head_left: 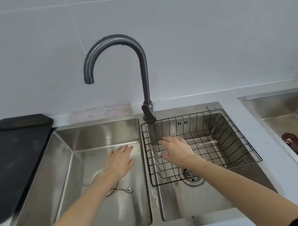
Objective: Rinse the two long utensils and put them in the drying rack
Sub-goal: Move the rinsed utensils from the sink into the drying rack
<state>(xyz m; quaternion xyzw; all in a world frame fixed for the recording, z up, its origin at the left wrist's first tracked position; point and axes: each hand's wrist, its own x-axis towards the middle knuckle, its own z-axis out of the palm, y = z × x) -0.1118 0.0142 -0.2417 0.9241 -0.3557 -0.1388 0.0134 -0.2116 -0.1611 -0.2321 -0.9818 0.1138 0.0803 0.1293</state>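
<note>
Already in the black wire drying rack [241, 135], which sits in the right basin, lies one long utensil: a thin metal fork [205, 144], flat on the rack floor, tines pointing right. A small pale rounded end shows just left of the right hand [177, 151]; whether it belongs to the fork cannot be told.

Second utensil, a small long-handled spoon [124, 189], lies on the floor of the left basin [67, 170] beside the drain, bowl to the right, handle end partly hidden under the left forearm.

Left hand [121, 162] hovers over the left basin, fingers spread and straight, holding nothing. Right hand reaches over the rack, fingers extended and relaxed, nothing gripped; palm side hidden.

Gooseneck faucet [117, 47] has its spout over the left basin; no water visible.

Handling, as a judgement: both utensils look light, stiff, thin and likely slick if wet. Lying flat on steel, the spoon gives little to get under; a pinch at mid-handle, or tipping up the bowl end first, seems best. The fork's slim handle could slip through the rack's wire gaps.
</note>
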